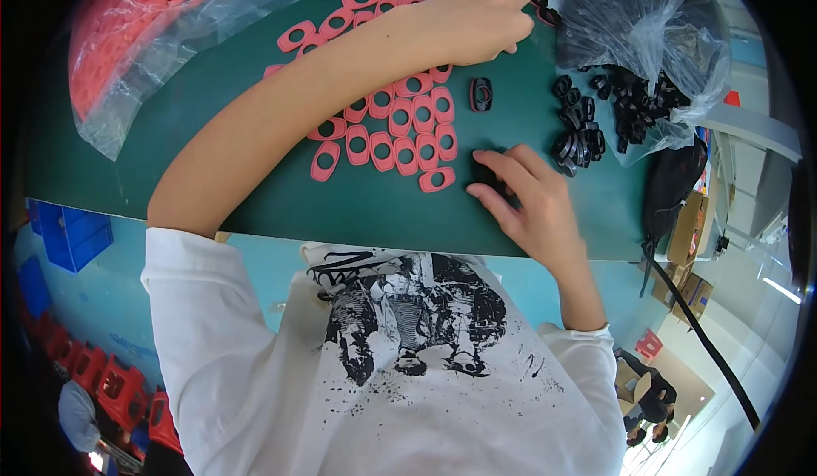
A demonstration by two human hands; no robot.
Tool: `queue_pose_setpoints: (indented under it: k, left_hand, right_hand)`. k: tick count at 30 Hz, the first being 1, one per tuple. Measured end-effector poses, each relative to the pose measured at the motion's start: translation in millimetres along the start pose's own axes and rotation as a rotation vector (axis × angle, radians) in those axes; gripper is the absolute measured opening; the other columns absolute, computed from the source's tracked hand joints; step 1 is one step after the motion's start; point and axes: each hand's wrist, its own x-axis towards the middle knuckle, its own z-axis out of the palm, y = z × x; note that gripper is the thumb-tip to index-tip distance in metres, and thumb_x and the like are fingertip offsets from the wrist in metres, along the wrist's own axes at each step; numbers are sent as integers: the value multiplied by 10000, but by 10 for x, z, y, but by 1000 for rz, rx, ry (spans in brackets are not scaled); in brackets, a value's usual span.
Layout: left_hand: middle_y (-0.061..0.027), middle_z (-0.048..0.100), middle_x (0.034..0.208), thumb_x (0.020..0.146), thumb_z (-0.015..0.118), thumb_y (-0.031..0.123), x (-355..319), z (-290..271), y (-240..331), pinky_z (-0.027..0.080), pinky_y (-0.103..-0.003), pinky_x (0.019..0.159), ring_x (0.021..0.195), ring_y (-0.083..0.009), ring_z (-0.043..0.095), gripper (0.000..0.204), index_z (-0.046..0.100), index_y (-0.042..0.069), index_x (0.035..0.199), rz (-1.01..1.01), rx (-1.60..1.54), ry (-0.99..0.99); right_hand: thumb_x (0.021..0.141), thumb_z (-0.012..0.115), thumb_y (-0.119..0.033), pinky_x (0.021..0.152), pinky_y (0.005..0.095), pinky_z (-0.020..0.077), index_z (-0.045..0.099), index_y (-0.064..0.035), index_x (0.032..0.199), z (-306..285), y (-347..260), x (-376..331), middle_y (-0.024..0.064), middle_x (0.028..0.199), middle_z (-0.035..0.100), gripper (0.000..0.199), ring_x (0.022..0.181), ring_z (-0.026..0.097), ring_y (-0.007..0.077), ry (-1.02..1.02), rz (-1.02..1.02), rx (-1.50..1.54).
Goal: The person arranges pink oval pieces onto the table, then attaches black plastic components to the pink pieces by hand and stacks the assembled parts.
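My right hand (532,208) fingers pinched on one black ring (492,178); left hand (481,18) curled at twelve o'clock, grip unclear. One black oval ring (482,94) lies alone beside roughly twenty pink rings (400,123).

Under my right hand (528,199) lies a black ring (489,178), mostly hidden by my fingers. My left hand (481,18) rests curled on pink rings (400,123), flat in rows on the green mat (255,186).
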Motion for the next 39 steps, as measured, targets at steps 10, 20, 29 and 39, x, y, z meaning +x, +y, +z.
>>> queue_pose_setpoints:
  k: [10, 20, 29, 39]
  left_hand:
    - [-167, 590, 1005, 768, 693, 176, 2, 13, -6, 475, -415, 800, 981, -326, 580, 194, 633, 19, 864, 0, 44, 5]
    - [-182, 592, 1007, 765, 720, 181, 35, 15, -4, 485, -422, 817, 970, -333, 591, 232, 634, -2, 878, -12, 28, -34]
    - [-195, 583, 994, 763, 721, 161, 29, 14, -15, 489, -422, 810, 965, -353, 582, 226, 621, -11, 872, -9, -42, -9]
    - [-191, 580, 978, 754, 721, 142, 29, 17, -6, 492, -418, 792, 937, -348, 585, 206, 617, -7, 853, 12, -45, 30]
  right_hand:
    - [727, 764, -71, 655, 337, 508, 689, -72, 1114, -154, 79, 34, 92, 1018, 607, 394, 792, 598, 232, -97, -171, -107]
    - [694, 795, -137, 587, 335, 489, 690, -12, 972, 9, 57, 94, 94, 908, 596, 322, 735, 589, 238, 25, -348, -12]
    - [659, 817, -117, 499, 303, 456, 711, -22, 986, 286, -14, 213, 90, 874, 589, 357, 619, 560, 189, 125, -431, 54]
    - [679, 804, -80, 489, 299, 447, 721, -47, 1013, 238, 5, 157, 80, 877, 569, 345, 593, 542, 184, 101, -354, 51]
